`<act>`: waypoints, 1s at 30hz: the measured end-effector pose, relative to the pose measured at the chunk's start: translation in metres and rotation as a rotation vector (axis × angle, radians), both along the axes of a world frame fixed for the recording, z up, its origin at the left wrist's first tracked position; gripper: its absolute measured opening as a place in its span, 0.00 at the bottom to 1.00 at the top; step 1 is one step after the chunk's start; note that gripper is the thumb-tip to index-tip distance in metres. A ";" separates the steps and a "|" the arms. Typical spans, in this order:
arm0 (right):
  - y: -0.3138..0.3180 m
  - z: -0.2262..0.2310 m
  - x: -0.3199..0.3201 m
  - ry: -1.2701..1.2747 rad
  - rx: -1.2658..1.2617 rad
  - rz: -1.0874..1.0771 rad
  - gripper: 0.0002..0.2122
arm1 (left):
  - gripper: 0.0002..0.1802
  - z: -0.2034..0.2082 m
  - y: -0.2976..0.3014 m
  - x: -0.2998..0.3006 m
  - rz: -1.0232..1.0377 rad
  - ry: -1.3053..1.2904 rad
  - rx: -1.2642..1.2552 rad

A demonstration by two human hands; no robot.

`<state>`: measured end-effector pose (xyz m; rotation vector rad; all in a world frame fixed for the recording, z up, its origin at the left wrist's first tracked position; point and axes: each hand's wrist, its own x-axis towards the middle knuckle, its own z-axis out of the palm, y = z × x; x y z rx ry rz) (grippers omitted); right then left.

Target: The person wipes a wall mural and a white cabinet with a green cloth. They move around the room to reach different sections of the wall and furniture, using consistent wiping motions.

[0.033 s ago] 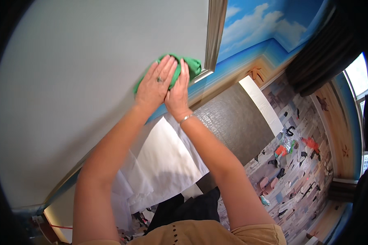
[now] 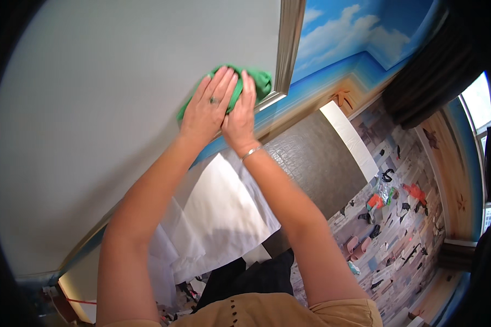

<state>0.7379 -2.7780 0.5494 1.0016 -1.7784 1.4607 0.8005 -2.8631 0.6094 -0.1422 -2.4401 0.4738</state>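
Both my arms reach up and press a crumpled green cloth (image 2: 261, 82) against a large, smooth white panel (image 2: 120, 82). My left hand (image 2: 208, 106) lies over the cloth, fingers close together and stretched upward, with a ring on one finger. Close against it on the right, my right hand (image 2: 240, 117) also has its fingers on the cloth; a silver bracelet (image 2: 251, 151) circles that wrist. The cloth bunches out past the right fingertips, close to the corner of the panel's silver moulded frame (image 2: 289, 49). Part of the cloth is hidden beneath both hands.
Below my hands are white fabric (image 2: 218, 201) and a dark grey textured surface (image 2: 316, 158) with a white edge strip. Pink slippers (image 2: 357, 248) and scattered items lie on the patterned floor (image 2: 387, 272). A dark curtain (image 2: 425, 71) hangs by the window at right.
Both hands and the green cloth have shifted slightly up and to the right along the white panel. The hold on the cloth looks the same.
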 end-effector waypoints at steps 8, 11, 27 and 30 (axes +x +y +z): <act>-0.003 -0.040 0.009 -0.677 -0.101 0.056 0.31 | 0.29 -0.018 0.007 -0.025 -0.082 -0.165 -0.108; -0.007 -0.033 0.053 -0.873 -0.236 0.275 0.29 | 0.30 -0.025 0.000 0.010 -0.020 -0.275 -0.085; -0.019 0.014 0.039 -0.314 -0.044 -0.011 0.29 | 0.29 0.045 -0.011 0.026 -0.061 -0.070 -0.094; -0.017 0.000 0.071 -0.210 0.083 0.083 0.27 | 0.29 0.031 -0.024 0.068 0.026 -0.101 -0.064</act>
